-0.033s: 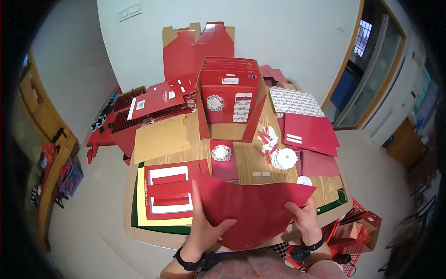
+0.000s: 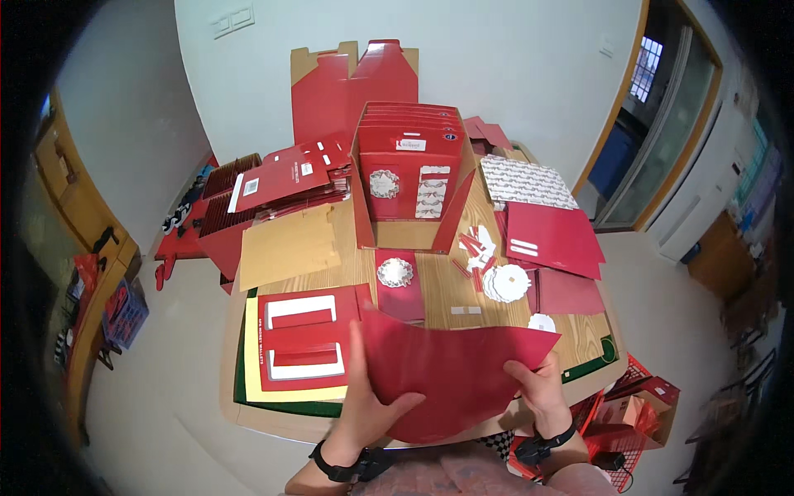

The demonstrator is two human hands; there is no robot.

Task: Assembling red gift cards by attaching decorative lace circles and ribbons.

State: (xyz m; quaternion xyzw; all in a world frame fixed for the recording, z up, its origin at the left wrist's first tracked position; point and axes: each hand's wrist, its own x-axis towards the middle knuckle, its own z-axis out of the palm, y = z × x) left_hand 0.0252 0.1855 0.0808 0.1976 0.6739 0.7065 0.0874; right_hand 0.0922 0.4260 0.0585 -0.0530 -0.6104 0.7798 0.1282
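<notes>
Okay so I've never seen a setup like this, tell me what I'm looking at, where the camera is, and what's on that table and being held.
There is no machine here, just a person's bare hands. A wide fisheye camera on the person's head looks down, so straight edges bend near the rim. The left hand and right hand hold a large red sheet by its sides, and it bows between them. On the wooden table stands an open box with red folders inside. Around it lie white scalloped discs, a tan sheet and a patterned sheet.
</notes>
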